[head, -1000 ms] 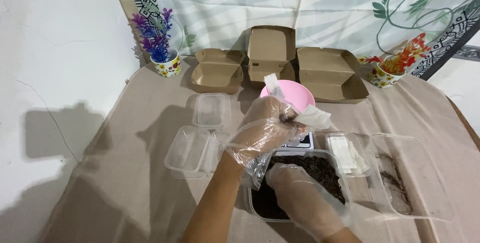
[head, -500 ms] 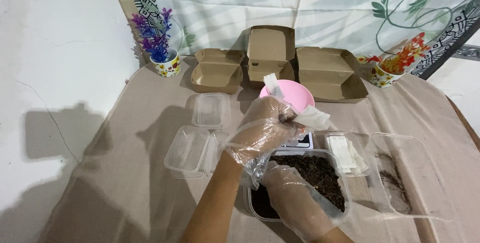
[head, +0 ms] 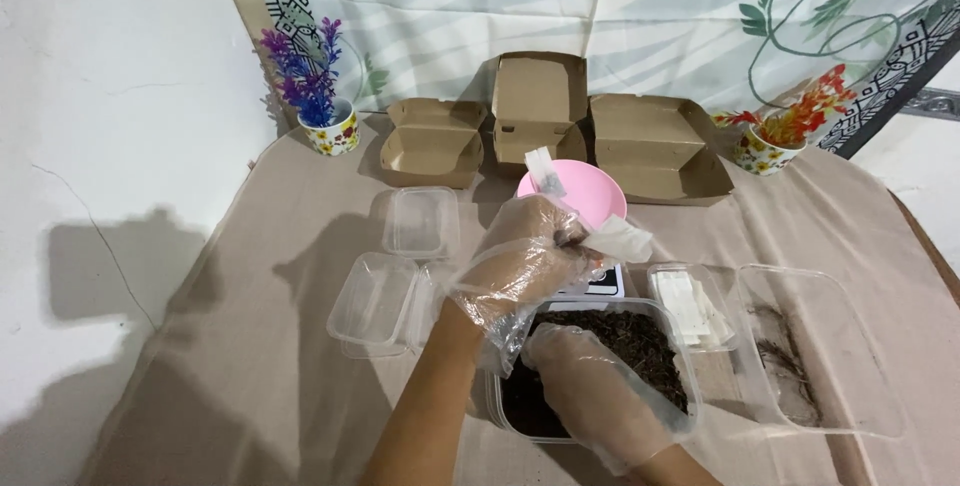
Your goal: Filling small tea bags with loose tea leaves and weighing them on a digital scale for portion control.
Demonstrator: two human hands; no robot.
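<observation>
Left hand (head: pixel 525 251) is pinching a small white paper sachet (head: pixel 620 238) above the clear plastic tub of dark dried leaves (head: pixel 655 346), sachet's long axis running left-right. Right hand (head: pixel 590 396) is digging into the tub directly below it, so nearer (grip hidden). Counting: three brown cardboard boxes (head: pixel 435 151), one pink bowl (head: pixel 600 196), two flower pots (head: pixel 335 134).

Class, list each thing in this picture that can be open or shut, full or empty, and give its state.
Three brown cardboard boxes: lids open, empty.
Pink bowl: looks empty.
Clear tub: lid off, holds dark dried leaves.
Left hand: gloved, holding a small white paper bag.
Right hand: gloved, in the leaves.
</observation>
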